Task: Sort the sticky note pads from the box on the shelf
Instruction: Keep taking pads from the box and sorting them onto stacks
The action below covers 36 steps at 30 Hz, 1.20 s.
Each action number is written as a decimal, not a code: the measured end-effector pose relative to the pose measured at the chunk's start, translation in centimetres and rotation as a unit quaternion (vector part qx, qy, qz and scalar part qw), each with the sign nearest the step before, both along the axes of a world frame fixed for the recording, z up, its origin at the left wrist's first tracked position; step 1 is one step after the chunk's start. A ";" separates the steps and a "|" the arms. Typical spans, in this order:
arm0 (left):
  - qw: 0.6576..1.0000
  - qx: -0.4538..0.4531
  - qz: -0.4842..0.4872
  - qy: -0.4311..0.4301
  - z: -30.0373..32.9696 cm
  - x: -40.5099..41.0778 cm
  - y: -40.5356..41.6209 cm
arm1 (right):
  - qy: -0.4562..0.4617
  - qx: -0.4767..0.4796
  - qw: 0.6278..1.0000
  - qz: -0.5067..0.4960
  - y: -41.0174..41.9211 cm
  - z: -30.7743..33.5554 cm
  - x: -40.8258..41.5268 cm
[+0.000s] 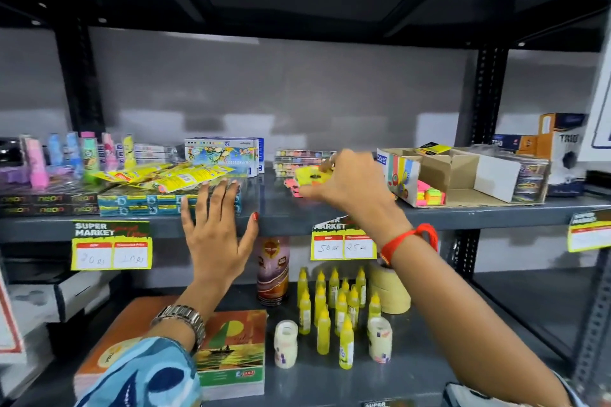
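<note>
An open cardboard box point(463, 172) lies on the grey middle shelf point(330, 213) at the right, with neon sticky note pads point(429, 196) stacked in its front left corner. My right hand point(344, 180) is over the shelf just left of the box, fingers closed on a yellow sticky note pad point(309, 175). Pink pads point(291, 188) lie on the shelf under and beside that pad. My left hand point(216, 225) rests flat and spread against the shelf's front edge, fingertips touching blue packets, holding nothing.
Left part of the shelf holds yellow packets point(172, 177), blue packet stacks point(139, 203), colour boxes point(224, 155) and erasers. Paint sets point(304, 158) lie behind my right hand. The lower shelf carries glue bottles point(330, 304), tape rolls, a can and notebooks. Price tags hang on shelf edges.
</note>
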<state>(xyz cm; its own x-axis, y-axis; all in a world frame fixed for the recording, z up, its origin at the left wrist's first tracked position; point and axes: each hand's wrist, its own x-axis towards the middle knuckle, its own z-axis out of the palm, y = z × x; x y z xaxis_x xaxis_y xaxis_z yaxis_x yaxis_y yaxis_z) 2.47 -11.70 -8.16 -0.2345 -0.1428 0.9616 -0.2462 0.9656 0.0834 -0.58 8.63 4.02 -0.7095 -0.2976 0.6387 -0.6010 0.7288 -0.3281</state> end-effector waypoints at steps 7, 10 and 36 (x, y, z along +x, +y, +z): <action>0.999 0.030 0.032 -0.017 0.0 0.0 0.9 | 0.080 -0.110 0.989 -0.066 6.9 4.5 -2.5; 0.999 0.032 0.018 -0.030 -0.2 0.0 2.2 | 0.081 -0.136 0.982 -0.102 10.6 4.5 -4.1; 0.999 0.006 0.018 -0.037 -2.9 -2.5 5.3 | -0.098 -0.070 0.989 -0.080 17.4 -3.6 -11.2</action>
<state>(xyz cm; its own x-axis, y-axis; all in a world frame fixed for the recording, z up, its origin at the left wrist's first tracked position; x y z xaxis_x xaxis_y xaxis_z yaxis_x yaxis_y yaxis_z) -0.01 -6.41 -11.03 -0.2985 -0.1631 0.9404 -0.2873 0.9549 0.0745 -11.80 26.02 0.40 -0.8549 -0.0885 0.5111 -0.3956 0.7486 -0.5321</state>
